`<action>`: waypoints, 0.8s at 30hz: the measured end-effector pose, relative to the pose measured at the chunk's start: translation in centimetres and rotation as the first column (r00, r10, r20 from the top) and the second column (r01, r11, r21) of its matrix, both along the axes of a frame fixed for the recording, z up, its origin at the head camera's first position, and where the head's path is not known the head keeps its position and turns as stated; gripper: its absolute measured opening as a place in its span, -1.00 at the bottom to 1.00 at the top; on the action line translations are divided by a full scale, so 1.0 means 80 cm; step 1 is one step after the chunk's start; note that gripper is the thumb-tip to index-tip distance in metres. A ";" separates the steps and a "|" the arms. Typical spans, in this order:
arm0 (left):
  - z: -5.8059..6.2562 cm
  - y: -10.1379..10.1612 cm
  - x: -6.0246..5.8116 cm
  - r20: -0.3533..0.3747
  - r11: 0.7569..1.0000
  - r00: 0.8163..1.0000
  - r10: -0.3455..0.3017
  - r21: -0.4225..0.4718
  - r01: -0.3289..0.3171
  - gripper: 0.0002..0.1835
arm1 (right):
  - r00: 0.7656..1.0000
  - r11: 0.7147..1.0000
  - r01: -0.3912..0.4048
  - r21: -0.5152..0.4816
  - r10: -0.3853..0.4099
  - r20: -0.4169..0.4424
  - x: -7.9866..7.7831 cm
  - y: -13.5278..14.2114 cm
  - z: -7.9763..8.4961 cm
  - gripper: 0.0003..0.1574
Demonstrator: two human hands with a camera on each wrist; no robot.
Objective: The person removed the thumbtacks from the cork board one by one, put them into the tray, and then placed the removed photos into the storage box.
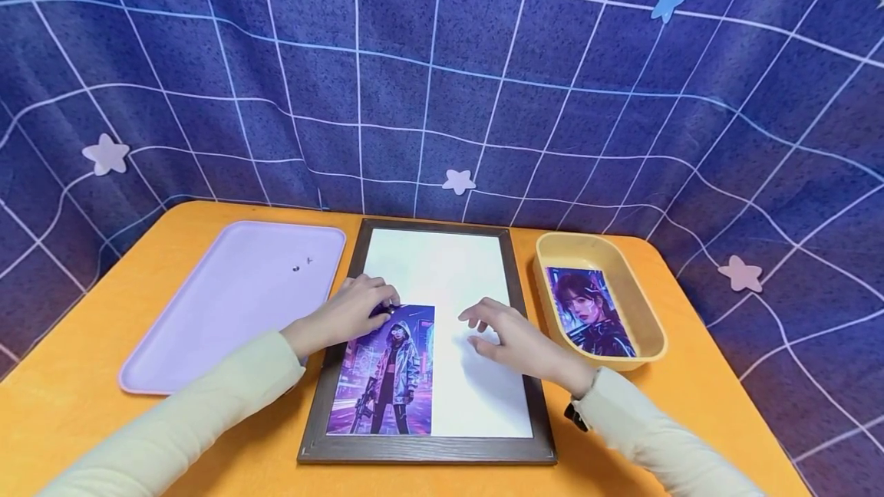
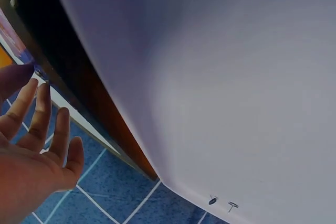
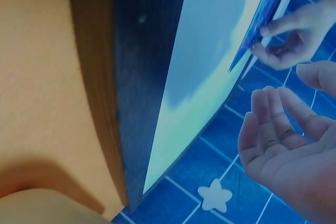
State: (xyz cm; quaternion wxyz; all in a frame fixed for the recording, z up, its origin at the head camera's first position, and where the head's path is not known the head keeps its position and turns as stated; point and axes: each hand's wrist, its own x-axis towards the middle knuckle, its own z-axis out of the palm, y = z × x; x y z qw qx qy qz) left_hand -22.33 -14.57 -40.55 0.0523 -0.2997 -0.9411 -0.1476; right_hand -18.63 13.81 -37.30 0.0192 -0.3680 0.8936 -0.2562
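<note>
A picture card of a hooded figure lies on the lower left of the white framed board. At the card's upper left corner, my left hand pinches a tiny dark thumbtack between thumb and forefinger, mostly hidden by the fingertips. My right hand hovers over the white surface to the right of the card. Its fingers are loosely bent and hold nothing; in the right wrist view the same hand shows a bare palm.
Left of the board lies a lilac tray bearing two small thumbtacks. A yellow bin on the right contains another picture card. Behind the orange table hangs a blue grid-patterned curtain.
</note>
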 end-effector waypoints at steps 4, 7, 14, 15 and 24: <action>-0.002 0.001 -0.001 -0.003 1.000 1.000 -0.005 0.006 0.005 -0.81 | 1.000 1.000 -0.016 0.015 0.016 -0.002 0.004 -0.009 -0.002 -0.61; -0.003 0.002 -0.001 -0.016 1.000 1.000 -0.013 0.008 0.013 -0.82 | 0.999 0.999 -0.026 0.033 0.027 -0.020 0.006 -0.017 -0.003 -0.63; -0.004 0.004 -0.004 -0.043 1.000 0.999 -0.027 -0.001 0.027 -0.87 | 0.996 0.995 -0.058 0.078 0.063 -0.062 0.007 -0.032 -0.004 -0.66; -0.005 0.005 -0.005 -0.046 1.000 0.998 -0.029 -0.005 0.029 -0.87 | 0.995 0.995 -0.067 0.077 0.072 -0.062 0.007 -0.033 -0.005 -0.66; -0.003 0.006 -0.009 -0.054 0.999 0.997 -0.047 -0.015 0.047 -0.90 | 0.987 0.986 -0.132 0.098 0.140 -0.079 0.005 -0.044 -0.016 -0.63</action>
